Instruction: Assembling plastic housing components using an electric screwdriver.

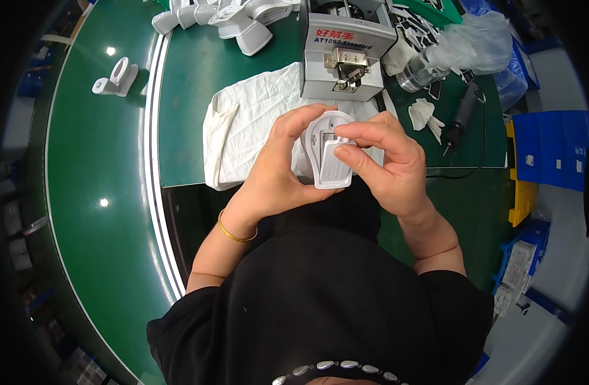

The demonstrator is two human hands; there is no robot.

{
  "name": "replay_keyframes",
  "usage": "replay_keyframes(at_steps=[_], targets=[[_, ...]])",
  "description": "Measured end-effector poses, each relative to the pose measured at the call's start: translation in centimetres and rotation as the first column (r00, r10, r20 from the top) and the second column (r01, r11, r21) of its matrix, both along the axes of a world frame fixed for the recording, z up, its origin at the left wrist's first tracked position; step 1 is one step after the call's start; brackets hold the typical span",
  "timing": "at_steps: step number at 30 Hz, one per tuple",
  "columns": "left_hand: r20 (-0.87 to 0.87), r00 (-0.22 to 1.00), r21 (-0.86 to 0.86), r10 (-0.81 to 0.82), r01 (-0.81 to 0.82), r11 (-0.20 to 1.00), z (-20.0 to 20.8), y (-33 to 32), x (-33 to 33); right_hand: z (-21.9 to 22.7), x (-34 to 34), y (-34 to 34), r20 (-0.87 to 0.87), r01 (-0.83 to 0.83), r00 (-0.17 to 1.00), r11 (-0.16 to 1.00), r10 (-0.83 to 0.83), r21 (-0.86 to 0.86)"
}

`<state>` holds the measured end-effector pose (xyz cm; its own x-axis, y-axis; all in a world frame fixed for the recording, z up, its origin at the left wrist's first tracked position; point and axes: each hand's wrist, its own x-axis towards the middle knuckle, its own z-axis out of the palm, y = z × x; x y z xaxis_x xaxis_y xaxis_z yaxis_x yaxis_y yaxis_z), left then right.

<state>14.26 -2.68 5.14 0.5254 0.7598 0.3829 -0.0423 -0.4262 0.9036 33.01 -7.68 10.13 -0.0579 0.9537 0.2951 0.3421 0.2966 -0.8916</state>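
Silvery beads [350,364] edge the neckline of the black short-sleeved shirt [333,301] at the bottom of the view. Beyond it, both forearms reach forward, a gold bangle [235,235] circling the left wrist.

Held up in front of the chest, over the near right part of a white cloth [259,125], is a white teardrop-shaped plastic casing [330,163]. The left grip [301,151] grasps it, thumb along the lower end and fingers at the top. The right grip [371,144] has its thumb and forefinger bent against the casing's inner face, the tips slightly apart; I cannot tell whether they pinch a small part between them. Bits of metal show in the recess beside the forefinger.

Past the hands, a grey bench machine [317,80] with a metal mechanism stands on the green tabletop [185,128]. Similar white housings [249,25] are heaped to its left. To its right lie a clear plastic container [417,74], a clear plastic bag [483,42] and a dark corded electric screwdriver [462,119].
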Motion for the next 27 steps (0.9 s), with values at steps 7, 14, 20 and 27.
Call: replay_keyframes(at_steps=[7,14,20,27], targets=[[0.030,0.999,0.184,-0.014,0.008,0.983,-0.4,0.2,-0.3,-1.6,0.1,0.9,0.087,-0.016,0.996,0.993,0.006,0.115],[0.357,0.933,-0.361,-0.031,0.169,0.917,0.9,-0.8,-0.6,-3.1,-1.1,-0.1,-0.531,-0.166,0.847,0.959,0.019,-0.231],[0.147,0.989,-0.217,-0.025,0.057,0.974,0.9,-1.2,-0.5,-2.9,-1.5,-0.4,-0.482,-0.121,0.876,0.980,0.029,-0.160],[0.124,0.992,-0.025,-0.006,0.009,1.000,1.3,-1.5,0.6,-2.5,-0.3,-0.5,-0.566,-0.158,0.824,0.951,-0.021,-0.265]])
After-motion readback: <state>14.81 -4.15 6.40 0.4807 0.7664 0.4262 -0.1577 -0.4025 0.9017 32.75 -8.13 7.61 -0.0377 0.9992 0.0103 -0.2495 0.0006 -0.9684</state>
